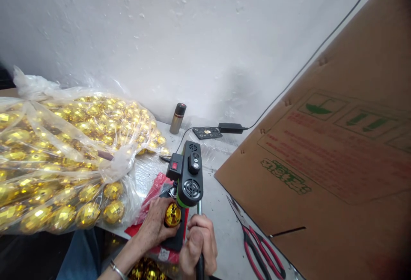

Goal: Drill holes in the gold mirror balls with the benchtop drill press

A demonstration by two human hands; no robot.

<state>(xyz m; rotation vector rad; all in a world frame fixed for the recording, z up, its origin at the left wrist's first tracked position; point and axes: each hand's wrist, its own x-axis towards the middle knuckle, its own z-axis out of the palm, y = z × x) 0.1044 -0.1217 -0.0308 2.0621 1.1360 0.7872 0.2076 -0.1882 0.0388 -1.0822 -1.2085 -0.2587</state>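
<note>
My left hand (156,224) is closed round a shiny gold faceted ball (173,215), thumb and fingers on its sides. The ball sits just in front of a small black bench machine (192,175), which has a red switch (174,165) and a green band low on its body. Under the hand is the machine's black base (173,241), lying on red plastic (136,229). Wrapped round the lever handle (199,267) on the machine's right is my right hand (198,245); the rod shows above and below the fist. Where the ball meets the machine is hidden.
Clear bags of gold balls (64,173) fill the left side. A large cardboard box (321,143) stands at right, with red-handled scissors (260,245) beside it. Behind are a bottle (177,118), a phone-like dark slab (207,132) and a corded power adapter (231,128). More balls (147,270) lie below.
</note>
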